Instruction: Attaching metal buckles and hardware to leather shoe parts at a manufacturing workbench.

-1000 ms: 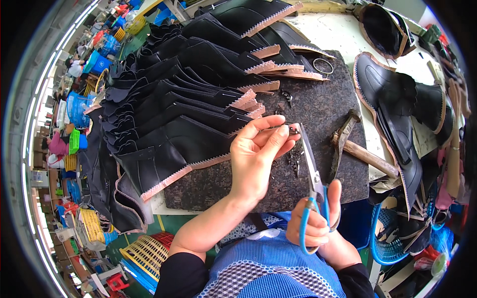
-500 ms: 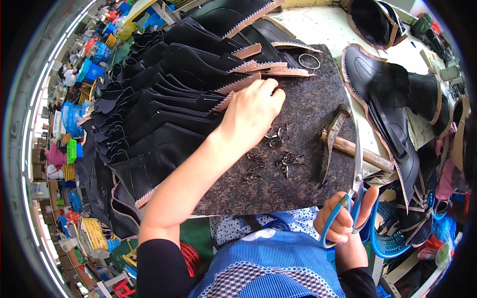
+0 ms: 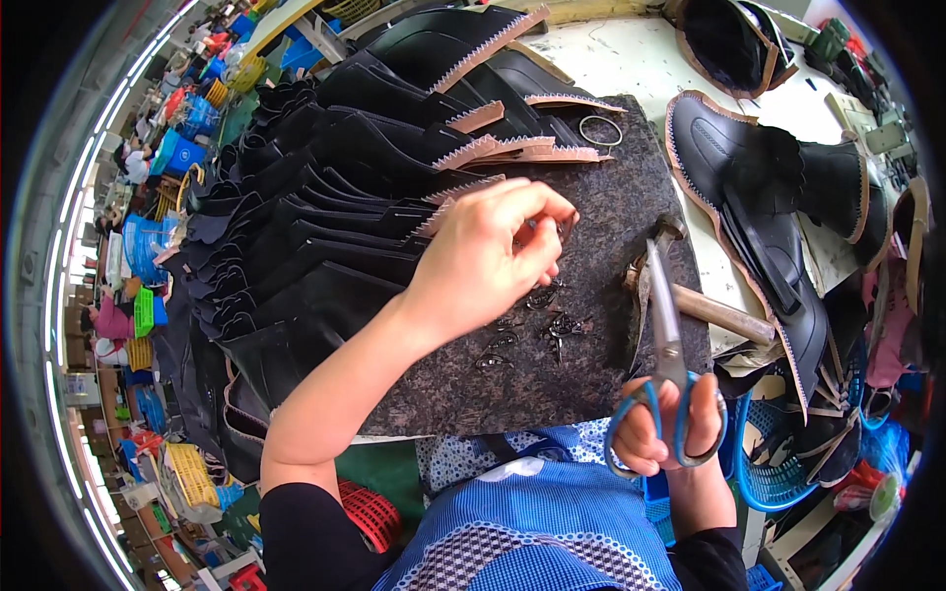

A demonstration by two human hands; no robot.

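The left hand (image 3: pixel 483 251) is above the dark mottled slab (image 3: pixel 463 404), its thumb and forefinger brought together at a small dark piece (image 3: pixel 566 229) that is mostly hidden; how firm the pinch is, I cannot tell. So slight a piece could slip or twist out of the fingers and be lost among the small dark metal pieces (image 3: pixel 561 331) lying just below.

The right hand (image 3: pixel 665 428) has its fingers curled through the blue handles of the scissors (image 3: pixel 668 340), blades pointing away from the body. Those tips sit close to the hammer (image 3: pixel 724 315), so a careless swing could knock metal on metal and nick an edge. If the 2 hands come together, a wandering blade could cut the left fingers. A stray elbow or wrist could also drag the stacked black leather pieces (image 3: pixel 315 281) beside the left forearm out of order.
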